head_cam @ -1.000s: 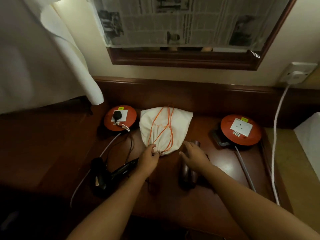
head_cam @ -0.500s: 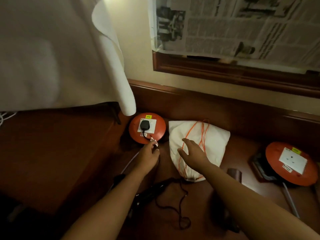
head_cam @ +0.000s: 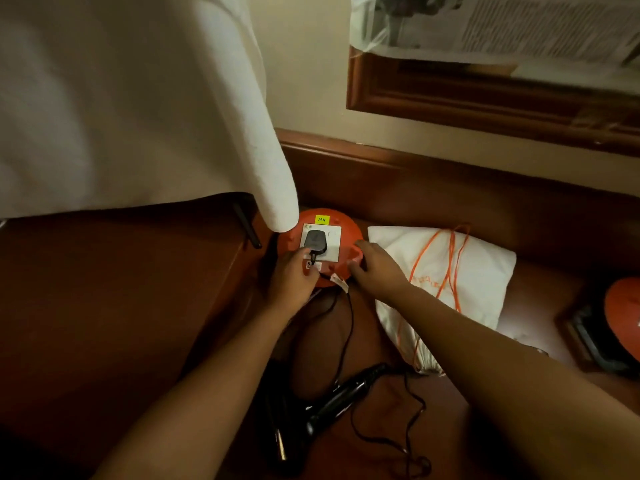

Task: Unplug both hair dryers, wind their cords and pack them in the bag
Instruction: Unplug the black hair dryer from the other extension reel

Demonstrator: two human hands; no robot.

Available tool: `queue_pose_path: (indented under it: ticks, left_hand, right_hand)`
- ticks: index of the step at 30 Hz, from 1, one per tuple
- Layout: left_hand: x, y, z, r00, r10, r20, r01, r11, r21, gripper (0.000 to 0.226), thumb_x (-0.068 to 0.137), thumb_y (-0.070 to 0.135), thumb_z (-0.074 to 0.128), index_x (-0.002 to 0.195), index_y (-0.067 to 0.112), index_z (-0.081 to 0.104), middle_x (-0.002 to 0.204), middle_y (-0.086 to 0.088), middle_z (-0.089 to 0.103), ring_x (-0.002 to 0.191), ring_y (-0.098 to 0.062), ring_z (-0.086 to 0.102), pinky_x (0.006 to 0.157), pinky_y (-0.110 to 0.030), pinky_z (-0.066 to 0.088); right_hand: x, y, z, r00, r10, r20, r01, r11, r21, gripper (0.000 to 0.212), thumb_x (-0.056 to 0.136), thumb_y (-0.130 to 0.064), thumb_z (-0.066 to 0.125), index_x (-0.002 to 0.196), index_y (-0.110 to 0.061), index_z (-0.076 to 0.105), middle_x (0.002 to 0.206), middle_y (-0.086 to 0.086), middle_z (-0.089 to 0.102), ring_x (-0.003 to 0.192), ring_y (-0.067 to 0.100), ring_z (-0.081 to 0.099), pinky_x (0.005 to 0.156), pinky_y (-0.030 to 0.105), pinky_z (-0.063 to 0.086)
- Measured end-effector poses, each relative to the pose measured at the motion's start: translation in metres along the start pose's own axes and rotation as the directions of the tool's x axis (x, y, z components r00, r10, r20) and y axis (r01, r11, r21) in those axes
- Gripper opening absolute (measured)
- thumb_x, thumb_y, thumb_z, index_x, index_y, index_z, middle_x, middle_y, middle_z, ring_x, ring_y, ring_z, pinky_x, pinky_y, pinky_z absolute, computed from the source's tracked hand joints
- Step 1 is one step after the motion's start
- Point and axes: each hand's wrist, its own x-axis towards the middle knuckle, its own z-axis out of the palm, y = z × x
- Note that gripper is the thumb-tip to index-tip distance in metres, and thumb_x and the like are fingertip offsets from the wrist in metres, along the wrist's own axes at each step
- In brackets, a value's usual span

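Observation:
A black plug [head_cam: 315, 241] sits in the white socket of an orange cable reel [head_cam: 332, 216] on the dark wooden desk [head_cam: 121, 306]. My left hand [head_cam: 292, 277] pinches the plug's lower end where the cord leaves it. My right hand [head_cam: 375, 266] presses on the reel's right side with its fingers on the orange surface. The black cord [head_cam: 346, 327] runs down to a black hair dryer [head_cam: 332, 403] lying between my forearms. A white drawstring bag [head_cam: 485, 271] with orange strings lies right of the reel. The other hair dryer is not visible.
A white cloth [head_cam: 138, 98] hangs over the desk's left part, its tip just above the reel. A second orange reel [head_cam: 623, 317] shows at the right edge. A wooden-framed mirror covered with newspaper [head_cam: 485, 39] hangs on the wall behind.
Both hands have moved from the bag to the left reel. My left hand has taken the plug and my right hand has come down on the reel. The view has swung left.

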Motion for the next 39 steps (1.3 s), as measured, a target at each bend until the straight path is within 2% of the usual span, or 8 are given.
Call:
queue_pose_path:
  ticks: [6,12,17,29,39]
  left_hand:
    - [0.030,-0.008,-0.004,0.995,0.096,0.000,-0.096,0.994,0.053,0.050,0.088,0.024,0.065,0.135,0.014,0.050,0.140,-0.010,0.049,0.133,-0.029,0.042,0.109,-0.044,0.039]
    - [0.047,-0.006,-0.002,0.991,0.120,0.054,-0.123,0.991,0.059,0.059,0.086,0.019,0.070,0.139,0.010,0.045,0.142,-0.013,0.047,0.133,-0.030,0.041,0.111,-0.038,0.036]
    - [0.057,-0.008,0.003,0.989,0.126,0.075,-0.133,0.986,0.101,0.071,0.084,0.025,0.072,0.145,0.011,0.037,0.146,-0.014,0.041,0.136,-0.030,0.035,0.112,-0.041,0.034]
    - [0.061,-0.016,0.007,0.983,0.184,0.027,-0.185,0.980,0.079,0.064,0.083,0.020,0.073,0.140,0.010,0.046,0.140,-0.014,0.047,0.132,-0.028,0.040,0.112,-0.037,0.034]
    - [0.063,-0.019,0.009,0.981,0.189,0.035,-0.191,0.980,0.063,0.064,0.082,0.020,0.073,0.140,0.010,0.046,0.140,-0.013,0.047,0.133,-0.028,0.039,0.111,-0.038,0.035]
  right_hand:
    - [0.032,-0.015,0.013,1.000,-0.024,-0.011,0.024,1.000,-0.006,0.048,0.094,-0.027,0.053,0.136,-0.006,0.045,0.137,0.016,0.048,0.124,0.030,0.045,0.101,0.034,0.036]
    - [0.045,-0.011,0.028,0.997,-0.079,-0.023,0.078,0.996,-0.038,0.050,0.094,-0.024,0.053,0.139,-0.005,0.043,0.146,0.015,0.039,0.135,0.030,0.033,0.111,0.035,0.026]
    - [0.051,-0.006,0.032,0.994,-0.104,-0.042,0.100,0.991,-0.088,0.050,0.094,-0.025,0.051,0.141,-0.012,0.042,0.147,0.014,0.036,0.135,0.031,0.029,0.110,0.038,0.026]
    - [0.055,0.002,0.038,0.989,-0.130,-0.070,0.121,0.984,-0.128,0.049,0.093,-0.018,0.051,0.141,-0.013,0.044,0.145,0.015,0.037,0.131,0.034,0.031,0.107,0.040,0.031]
    - [0.059,-0.005,0.036,0.996,-0.067,-0.052,0.059,0.987,-0.152,0.051,0.093,-0.019,0.049,0.143,-0.016,0.040,0.150,0.011,0.031,0.136,0.033,0.025,0.108,0.041,0.031]
